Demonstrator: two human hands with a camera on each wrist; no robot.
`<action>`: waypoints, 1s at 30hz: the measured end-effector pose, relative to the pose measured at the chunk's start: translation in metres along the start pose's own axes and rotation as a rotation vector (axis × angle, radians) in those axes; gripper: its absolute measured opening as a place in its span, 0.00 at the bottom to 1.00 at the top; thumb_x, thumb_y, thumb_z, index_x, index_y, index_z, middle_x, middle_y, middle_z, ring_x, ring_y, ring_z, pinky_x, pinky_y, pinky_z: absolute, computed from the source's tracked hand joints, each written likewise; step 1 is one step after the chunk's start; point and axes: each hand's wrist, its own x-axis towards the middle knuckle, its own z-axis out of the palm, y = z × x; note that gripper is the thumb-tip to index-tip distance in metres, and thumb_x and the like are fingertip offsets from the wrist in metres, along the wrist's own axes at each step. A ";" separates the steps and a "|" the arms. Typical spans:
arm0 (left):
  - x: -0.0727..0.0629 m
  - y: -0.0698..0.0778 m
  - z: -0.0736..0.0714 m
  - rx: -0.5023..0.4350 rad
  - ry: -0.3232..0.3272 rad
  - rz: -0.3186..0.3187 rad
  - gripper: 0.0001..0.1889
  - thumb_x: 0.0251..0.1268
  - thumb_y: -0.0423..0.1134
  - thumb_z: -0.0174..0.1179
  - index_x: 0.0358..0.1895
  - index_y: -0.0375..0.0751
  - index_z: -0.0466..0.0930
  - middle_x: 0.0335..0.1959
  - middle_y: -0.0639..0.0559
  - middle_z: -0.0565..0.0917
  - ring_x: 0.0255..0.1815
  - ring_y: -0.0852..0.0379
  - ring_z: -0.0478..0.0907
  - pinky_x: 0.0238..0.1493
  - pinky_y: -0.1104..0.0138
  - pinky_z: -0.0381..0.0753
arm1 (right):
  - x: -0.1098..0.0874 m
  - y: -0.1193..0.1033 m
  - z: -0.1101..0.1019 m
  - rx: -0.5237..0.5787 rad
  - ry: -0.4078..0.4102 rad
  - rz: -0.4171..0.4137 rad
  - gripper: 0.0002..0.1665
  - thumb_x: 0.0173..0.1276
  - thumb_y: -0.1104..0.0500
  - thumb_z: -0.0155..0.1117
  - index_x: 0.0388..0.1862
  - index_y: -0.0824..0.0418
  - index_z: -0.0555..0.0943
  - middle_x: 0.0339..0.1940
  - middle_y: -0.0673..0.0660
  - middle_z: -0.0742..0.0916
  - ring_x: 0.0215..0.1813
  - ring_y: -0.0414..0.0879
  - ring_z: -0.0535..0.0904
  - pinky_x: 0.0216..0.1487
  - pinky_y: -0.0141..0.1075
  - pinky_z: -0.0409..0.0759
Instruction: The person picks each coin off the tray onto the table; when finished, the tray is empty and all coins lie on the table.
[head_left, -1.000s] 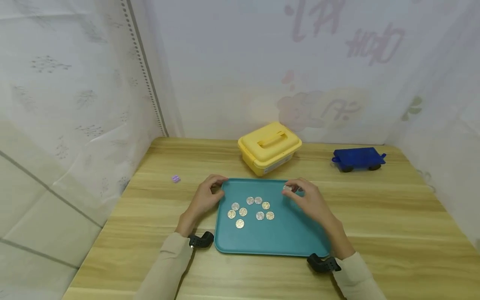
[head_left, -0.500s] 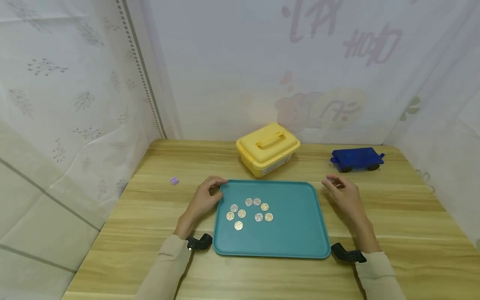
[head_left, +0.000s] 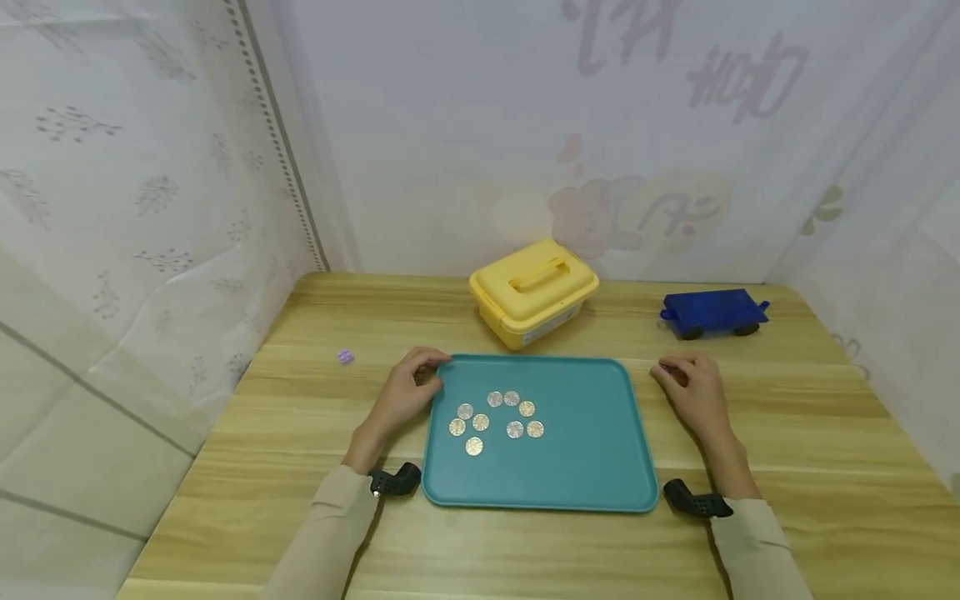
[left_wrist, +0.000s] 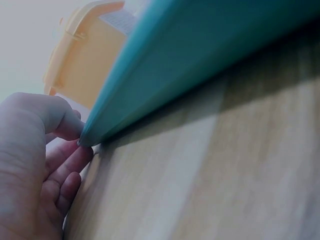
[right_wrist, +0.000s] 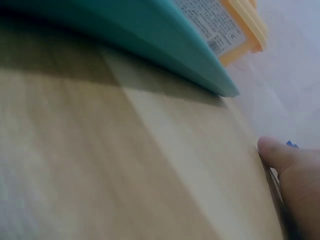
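A teal tray (head_left: 585, 467) lies on the wooden table, with several round gold and silver coins (head_left: 474, 446) spread over its left half. My left hand (head_left: 405, 392) holds the tray's far left corner; in the left wrist view the fingers meet above and below the corner. Beyond the tray's right edge, my right hand (head_left: 697, 396) is low at the tabletop, thumb and fingertips together in a pinch. The coin it carried is hidden by the fingers now. The right wrist view shows only part of that hand, its thumb (right_wrist: 272, 152) near the table surface.
Behind the tray stands a yellow lidded box (head_left: 532, 292) with a handle. A blue wheeled toy cart (head_left: 712, 312) is at the back right. One small purple block (head_left: 345, 357) lies to the left. A patterned white cloth (head_left: 450, 142) hangs behind the table.
My right hand carried a coin off the tray to the right and has lowered slightly onto the tabletop there. The left hand has stayed at the tray corner.
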 end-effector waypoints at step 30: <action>0.002 0.004 -0.001 0.022 0.042 -0.003 0.13 0.67 0.32 0.62 0.53 0.41 0.85 0.54 0.49 0.84 0.55 0.52 0.81 0.61 0.57 0.82 | 0.000 -0.019 -0.016 0.082 -0.117 0.117 0.23 0.73 0.48 0.61 0.57 0.63 0.83 0.53 0.61 0.83 0.44 0.26 0.71 0.43 0.21 0.72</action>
